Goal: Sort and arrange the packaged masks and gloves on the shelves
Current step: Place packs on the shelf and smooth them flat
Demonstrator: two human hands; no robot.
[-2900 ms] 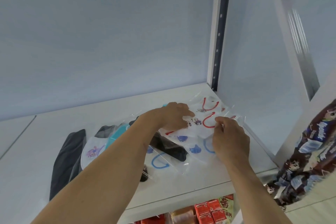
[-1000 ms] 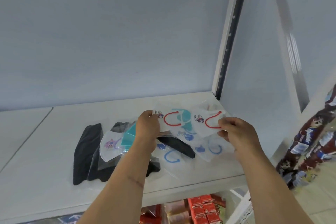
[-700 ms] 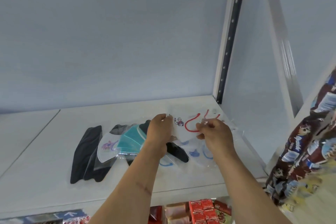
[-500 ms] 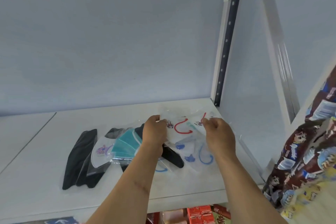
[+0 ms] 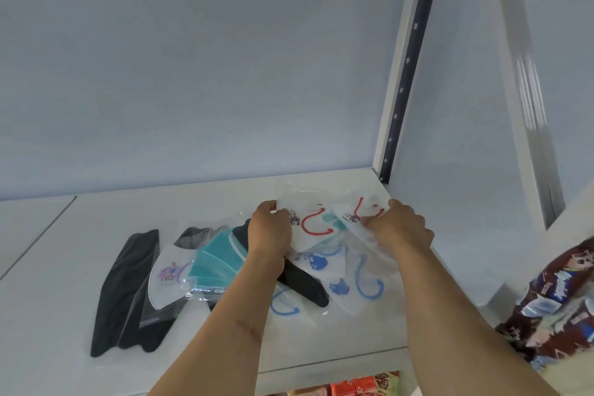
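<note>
On the white shelf (image 5: 64,267), left to right: two black masks (image 5: 125,286), one white mask with a purple print (image 5: 167,280), one teal mask pack (image 5: 215,262). The left hand (image 5: 270,231) and right hand (image 5: 398,228) each pinch a red-looped mask packet (image 5: 313,222), held over two blue-looped packets (image 5: 350,280). Snack bags (image 5: 559,302) hang at far right.

You've got clear-packed white masks with red ear loops (image 5: 316,223) up at the back right of the shelf (image 5: 58,331), overlapping blue-looped ones (image 5: 347,280). A teal mask pack (image 5: 213,262) lies left of them, then a white cartoon mask (image 5: 167,276), then black masks (image 5: 123,286).
</note>
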